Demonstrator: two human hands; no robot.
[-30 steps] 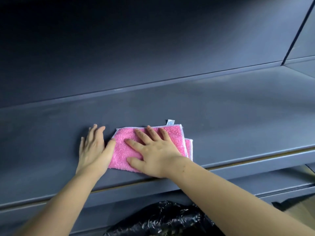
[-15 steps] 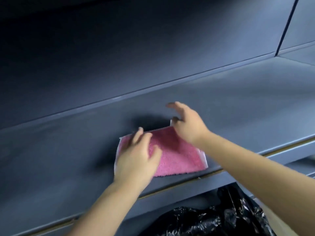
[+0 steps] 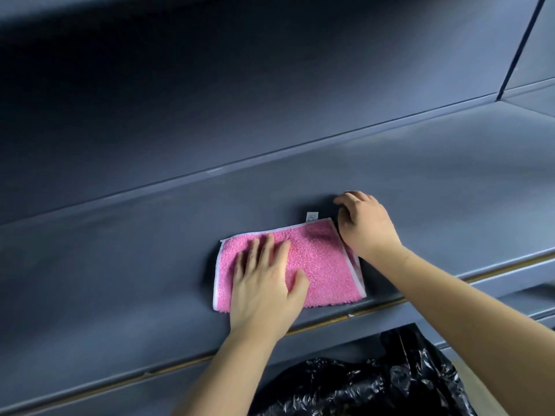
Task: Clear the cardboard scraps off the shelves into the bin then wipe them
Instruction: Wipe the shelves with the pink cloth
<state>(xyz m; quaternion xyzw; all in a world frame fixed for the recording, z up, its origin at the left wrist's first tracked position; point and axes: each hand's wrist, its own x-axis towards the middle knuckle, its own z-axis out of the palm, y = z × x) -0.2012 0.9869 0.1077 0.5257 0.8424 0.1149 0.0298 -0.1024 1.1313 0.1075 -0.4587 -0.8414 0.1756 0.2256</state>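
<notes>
A long, flat shelf (image 3: 420, 190) of smooth, matte blue-grey board is seen running across the view, with a plain back panel (image 3: 240, 100) of the same finish rising behind it. Its front edge is trimmed with a thin, worn brass-coloured strip (image 3: 330, 321). Below the edge, a crinkled, glossy black plastic bin bag (image 3: 375, 382) is partly shown. A pink rectangular cloth (image 3: 324, 265), nubby like terry and bound in a pale border, is laid folded on the shelf near the front edge, a small white tag (image 3: 311, 216) sticking out at its far right corner. The left hand (image 3: 264, 292) is spread flat on the left half of the cloth, fingers straight and pressed down, nothing being clasped. The right hand (image 3: 368, 226) is set at the right border of the cloth with fingers curled onto the shelf; whether that border is pinched cannot be told.

A second earlier the cloth was pressed by the right hand while the left lay beside it on the shelf; since then the roles have been swapped, and the left fingers, bent half a second ago, have been straightened
</notes>
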